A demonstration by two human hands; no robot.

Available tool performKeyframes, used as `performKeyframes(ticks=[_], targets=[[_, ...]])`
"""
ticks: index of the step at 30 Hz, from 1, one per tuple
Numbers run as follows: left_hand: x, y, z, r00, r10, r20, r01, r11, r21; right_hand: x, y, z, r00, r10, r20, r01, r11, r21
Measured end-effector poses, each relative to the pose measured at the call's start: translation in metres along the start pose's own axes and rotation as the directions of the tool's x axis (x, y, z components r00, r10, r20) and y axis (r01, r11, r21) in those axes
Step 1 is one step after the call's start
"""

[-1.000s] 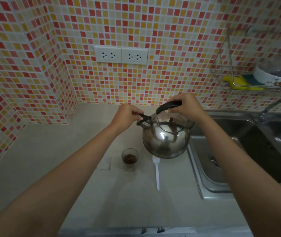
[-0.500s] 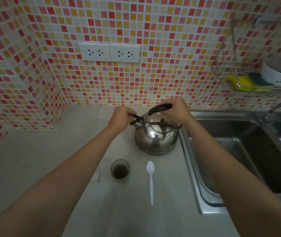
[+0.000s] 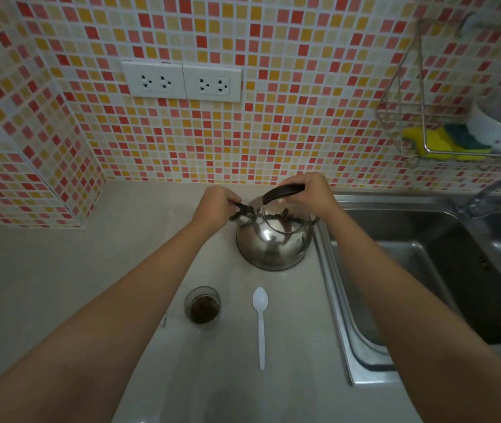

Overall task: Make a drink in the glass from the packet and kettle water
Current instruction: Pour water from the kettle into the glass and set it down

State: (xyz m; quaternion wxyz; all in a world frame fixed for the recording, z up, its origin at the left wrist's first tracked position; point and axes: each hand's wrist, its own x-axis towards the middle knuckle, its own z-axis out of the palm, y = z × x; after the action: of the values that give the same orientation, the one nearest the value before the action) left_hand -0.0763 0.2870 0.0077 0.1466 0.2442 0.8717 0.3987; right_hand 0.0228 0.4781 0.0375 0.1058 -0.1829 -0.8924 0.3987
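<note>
Head | grey counter (image 3: 60, 285), tiled wall (image 3: 304, 117) | both hands' fingers clamp kettle (image 3: 273, 242)

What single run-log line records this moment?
right hand: grips kettle handle | left hand: at spout cap | glass: dark contents | spoon: unused

dim, even light | glare on kettle (image 3: 273, 242) | wide-angle edge bending | sharp focus

Home kitchen, mosaic-tiled wall (image 3: 288, 132) with sockets (image 3: 182, 82), steel sink (image 3: 426, 270) and tap (image 3: 493, 190) at the bench's (image 3: 60, 270) right edge, wire rack (image 3: 444, 154) holding sponge (image 3: 438, 141)
</note>
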Motion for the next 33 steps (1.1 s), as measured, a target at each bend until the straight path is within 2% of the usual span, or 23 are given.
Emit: performKeyframes(ticks=[11, 15, 21, 27, 30, 33], targets=[[0.011, -0.008, 0.01, 0.999, 0.007, -0.038, -0.008, 1.0, -0.022, 0.013, 0.011, 0.002, 0.999, 0.047, 0.004, -0.047, 0.998, 0.036], [0.013, -0.011, 0.012, 0.999, -0.014, -0.041, 0.011, 0.998, -0.059, 0.014, 0.012, 0.002, 1.0, 0.021, -0.004, -0.02, 1.0, 0.024], [0.01, -0.012, 0.014, 0.999, -0.036, -0.031, 0.033, 0.995, -0.095, 0.012, 0.006, 0.007, 0.999, 0.016, -0.035, -0.023, 0.977, -0.212], [-0.007, -0.017, 0.003, 1.0, 0.001, 0.004, 0.0, 0.994, -0.11, -0.003, -0.002, 0.009, 0.992, -0.068, -0.111, 0.015, 0.905, -0.424], [-0.031, -0.03, -0.016, 0.997, 0.079, -0.018, -0.081, 0.987, -0.141, -0.025, -0.005, 0.013, 0.967, -0.154, -0.201, 0.066, 0.92, -0.387], [-0.072, -0.055, -0.034, 0.995, 0.095, -0.002, -0.094, 0.98, -0.175, -0.06, -0.015, 0.029, 0.927, -0.223, -0.303, 0.152, 0.959, -0.24]])
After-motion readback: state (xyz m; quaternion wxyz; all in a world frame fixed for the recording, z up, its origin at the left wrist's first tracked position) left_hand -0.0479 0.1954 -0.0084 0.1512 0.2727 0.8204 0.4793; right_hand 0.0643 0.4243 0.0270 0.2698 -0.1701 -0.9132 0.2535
